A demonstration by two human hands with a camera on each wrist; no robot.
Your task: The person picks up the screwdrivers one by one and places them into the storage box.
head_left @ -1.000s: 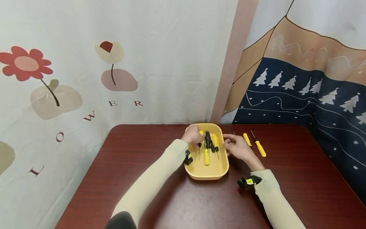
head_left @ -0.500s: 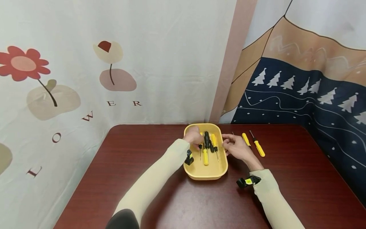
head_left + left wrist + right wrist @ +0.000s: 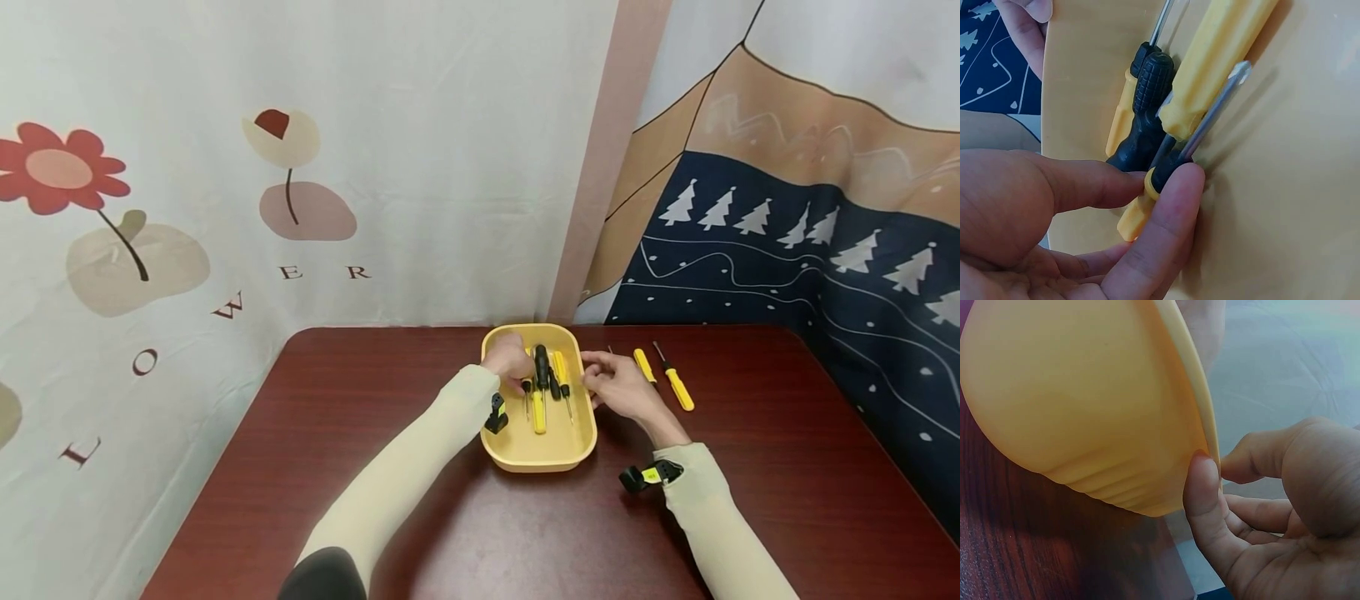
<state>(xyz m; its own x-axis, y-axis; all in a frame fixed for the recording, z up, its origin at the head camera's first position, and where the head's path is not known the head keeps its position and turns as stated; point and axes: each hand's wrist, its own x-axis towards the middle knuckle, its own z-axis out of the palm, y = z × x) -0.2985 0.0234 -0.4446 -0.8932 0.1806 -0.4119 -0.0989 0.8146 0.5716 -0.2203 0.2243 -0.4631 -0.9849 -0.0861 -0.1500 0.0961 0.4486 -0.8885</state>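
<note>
A yellow tray [image 3: 536,454] holds several yellow and black screwdrivers. Inside its left part, my left hand [image 3: 508,358] pinches a short screwdriver with a black collar; in the left wrist view thumb and finger close round that screwdriver [image 3: 1135,217], its shaft pointing up and away. Beside it lie a larger yellow handle [image 3: 1219,62] and a black handle [image 3: 1152,84]. My right hand [image 3: 626,387] is at the tray's right edge. In the right wrist view, its thumb and fingertips pinch the rim of the tray [image 3: 1200,394].
Right of the tray, a yellow screwdriver [image 3: 678,387] lies on the dark red table [image 3: 360,400], with another yellow handle [image 3: 643,365] beside it, partly behind the right hand. Patterned curtains [image 3: 450,167] hang behind the table.
The small screwdriver in my left hand has shifted slightly right relative to the tray, its shaft tilting a little. The right hand keeps its place at the tray's edge.
</note>
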